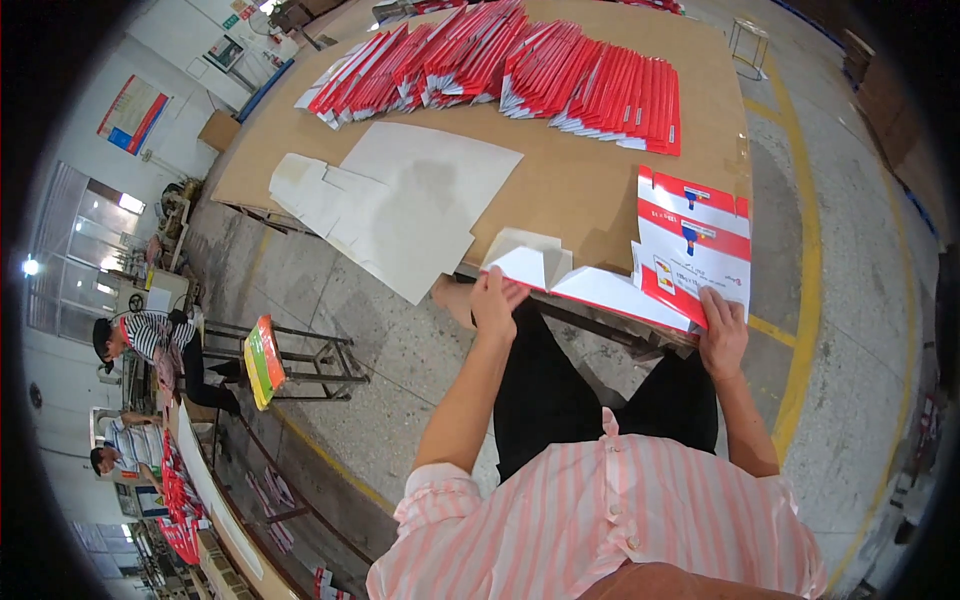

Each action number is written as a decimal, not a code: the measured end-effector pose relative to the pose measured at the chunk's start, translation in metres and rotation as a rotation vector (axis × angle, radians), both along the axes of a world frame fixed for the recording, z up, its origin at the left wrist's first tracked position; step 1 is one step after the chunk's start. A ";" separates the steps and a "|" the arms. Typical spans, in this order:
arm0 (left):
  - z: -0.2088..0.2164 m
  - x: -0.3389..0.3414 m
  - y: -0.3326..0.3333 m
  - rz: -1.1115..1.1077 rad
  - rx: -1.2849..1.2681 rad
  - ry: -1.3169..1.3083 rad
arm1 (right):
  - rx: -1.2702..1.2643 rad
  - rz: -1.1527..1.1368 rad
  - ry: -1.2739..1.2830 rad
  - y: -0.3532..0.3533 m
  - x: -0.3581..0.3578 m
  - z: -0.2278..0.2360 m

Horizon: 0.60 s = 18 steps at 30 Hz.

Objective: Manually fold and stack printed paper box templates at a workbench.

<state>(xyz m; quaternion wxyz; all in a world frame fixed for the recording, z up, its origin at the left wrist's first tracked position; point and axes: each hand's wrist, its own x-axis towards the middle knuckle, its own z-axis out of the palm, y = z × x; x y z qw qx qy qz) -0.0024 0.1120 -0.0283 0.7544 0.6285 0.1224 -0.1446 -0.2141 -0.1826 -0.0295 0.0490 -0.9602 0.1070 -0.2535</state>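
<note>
At the near edge of the table I have a partly folded red-and-white printed carton [700, 250]. Its white inner flaps stand up along the left part. My left hand [495, 308] is closed on the carton's left end, thumb and fingers gripping the red edge. On the right, my right hand [722, 335] grips the carton's near right corner, its fingers on the printed panel. Left of the carton lies a flat sheet of white cardboard [400, 195] with cut flaps, overhanging the table's near left edge.
A long fanned row of flattened red-and-white cartons [480, 65] covers the far side of the brown table [570, 195]. To the left stand a metal-framed stool [263, 360] with a colourful seat and two people at another worktable [225, 500]. A wire stand [748, 48] is at far right.
</note>
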 end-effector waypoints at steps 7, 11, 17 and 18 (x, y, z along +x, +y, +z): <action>0.041 -0.020 -0.035 -0.551 0.670 -1.115 | 0.012 0.065 0.282 0.000 0.003 0.039; 0.045 -0.028 -0.046 -0.860 0.967 -1.339 | -0.036 0.078 0.383 0.001 0.005 0.036; 0.023 -0.030 -0.066 -1.116 1.224 -1.175 | -0.072 0.124 0.254 -0.002 -0.001 0.024; 0.009 -0.028 -0.065 -0.936 1.131 -1.307 | -0.071 0.118 0.257 -0.002 0.000 0.021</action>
